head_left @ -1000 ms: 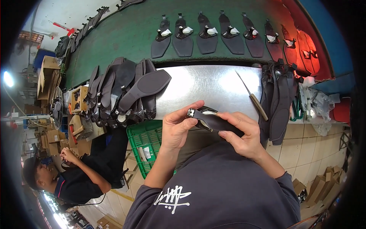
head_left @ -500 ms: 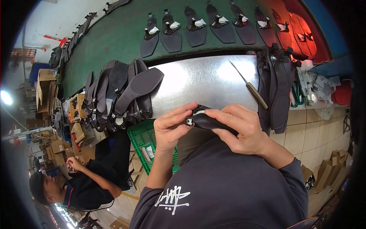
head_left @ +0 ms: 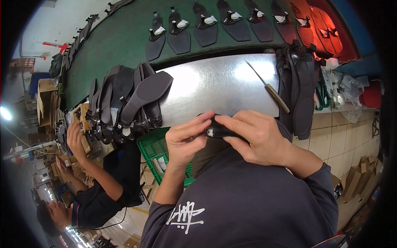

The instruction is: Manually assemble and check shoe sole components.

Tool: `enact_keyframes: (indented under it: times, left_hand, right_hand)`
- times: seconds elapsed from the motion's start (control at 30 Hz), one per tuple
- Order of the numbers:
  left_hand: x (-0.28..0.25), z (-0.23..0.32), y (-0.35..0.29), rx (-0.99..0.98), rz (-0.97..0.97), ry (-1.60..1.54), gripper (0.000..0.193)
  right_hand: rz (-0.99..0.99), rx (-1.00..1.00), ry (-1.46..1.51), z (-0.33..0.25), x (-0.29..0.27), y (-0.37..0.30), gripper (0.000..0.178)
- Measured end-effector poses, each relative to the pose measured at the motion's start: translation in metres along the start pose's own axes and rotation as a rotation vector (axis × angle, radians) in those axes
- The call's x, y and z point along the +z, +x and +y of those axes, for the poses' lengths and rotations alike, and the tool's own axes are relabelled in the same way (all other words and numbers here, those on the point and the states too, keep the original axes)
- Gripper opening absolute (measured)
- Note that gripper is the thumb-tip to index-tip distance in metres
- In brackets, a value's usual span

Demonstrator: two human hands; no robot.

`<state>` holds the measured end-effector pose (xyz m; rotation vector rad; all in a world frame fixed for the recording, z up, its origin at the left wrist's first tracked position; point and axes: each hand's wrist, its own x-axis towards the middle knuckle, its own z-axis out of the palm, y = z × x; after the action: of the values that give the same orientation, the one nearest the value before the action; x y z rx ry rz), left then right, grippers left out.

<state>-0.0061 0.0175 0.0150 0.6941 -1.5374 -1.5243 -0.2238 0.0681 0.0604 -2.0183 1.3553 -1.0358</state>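
Observation:
A black sandal [head_left: 225,131] is between my two hands, just over the near edge of a metal worktop [head_left: 215,91]. My left hand [head_left: 186,138] presses its fingers against the heel end, where a small white patch shows. My right hand [head_left: 260,138] grips the sandal from the other side, thumb and fingers around it. Its strap and sole are mostly hidden by my fingers. On the metal, beyond my right hand, lies an awl [head_left: 271,91] with a wooden handle and a thin spike.
Dark sandals [head_left: 124,99] are piled at the left of the worktop, more sandals [head_left: 295,91] at its right. A green belt [head_left: 120,49] behind carries a row of sandals [head_left: 205,31]. A green crate [head_left: 155,151] sits below left. A co-worker [head_left: 99,194] is at the left.
The sandal has tilted between my hands, so its pale inner strip no longer shows. The sandals on the belt appear slightly farther left. The co-worker's hands have come apart, one raised.

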Motion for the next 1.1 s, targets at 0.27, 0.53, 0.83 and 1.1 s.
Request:
enact_keyframes:
  times: [0.27, 0.53, 0.83, 1.1]
  left_hand:
    - [0.015, -0.005, -0.003, -0.284, 0.106, -0.145, 0.039]
    - [0.02, -0.003, -0.002, -0.403, 0.174, -0.217, 0.04]
    - [0.011, -0.01, -0.001, -0.485, 0.18, -0.182, 0.037]
    - [0.015, -0.007, 0.004, -0.464, 0.221, -0.149, 0.036]
  right_hand:
    - [0.085, 0.099, 0.267, 0.025, 0.019, -0.005, 0.029]
    - [-0.038, -0.018, -0.045, 0.02, 0.014, -0.002, 0.018]
    - [-0.237, 0.04, 0.131, 0.031, 0.012, -0.001, 0.021]
    - [-0.105, 0.087, 0.092, 0.031, 0.026, -0.007, 0.022]
